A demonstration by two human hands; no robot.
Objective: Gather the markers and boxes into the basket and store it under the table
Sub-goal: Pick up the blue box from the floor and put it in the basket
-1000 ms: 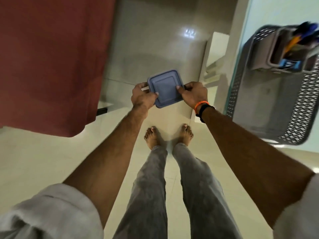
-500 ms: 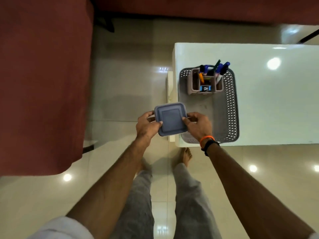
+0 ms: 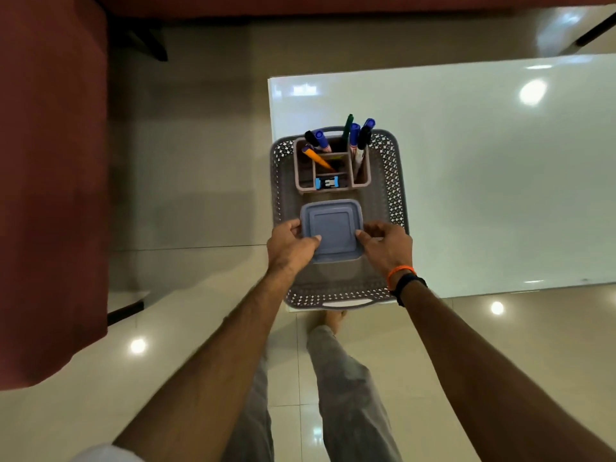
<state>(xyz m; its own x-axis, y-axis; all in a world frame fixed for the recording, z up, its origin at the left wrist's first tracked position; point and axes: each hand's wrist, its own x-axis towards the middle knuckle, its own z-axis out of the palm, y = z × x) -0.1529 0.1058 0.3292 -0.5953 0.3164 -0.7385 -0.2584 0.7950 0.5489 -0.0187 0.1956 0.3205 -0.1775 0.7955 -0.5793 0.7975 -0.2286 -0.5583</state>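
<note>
A square blue-grey lidded box (image 3: pixel 331 230) is held over the middle of the grey perforated basket (image 3: pixel 395 181). My left hand (image 3: pixel 288 246) grips the box's left edge and my right hand (image 3: pixel 386 248) grips its right edge. The basket stands at the near left corner of the white table (image 3: pixel 483 168). At the basket's far end sits a brown compartment holder (image 3: pixel 361 176) with several markers (image 3: pixel 355 135) standing upright in it. Whether the box rests on the basket floor I cannot tell.
A dark red sofa (image 3: pixel 50 181) fills the left side and the far edge. Glossy tiled floor (image 3: pixel 186 181) lies between the sofa and the table. My legs and one bare foot (image 3: pixel 331 320) are just in front of the table edge.
The view swung from the floor to the table. Both hands carried the box to the right and forward, from beside the table's corner to over the basket's middle.
</note>
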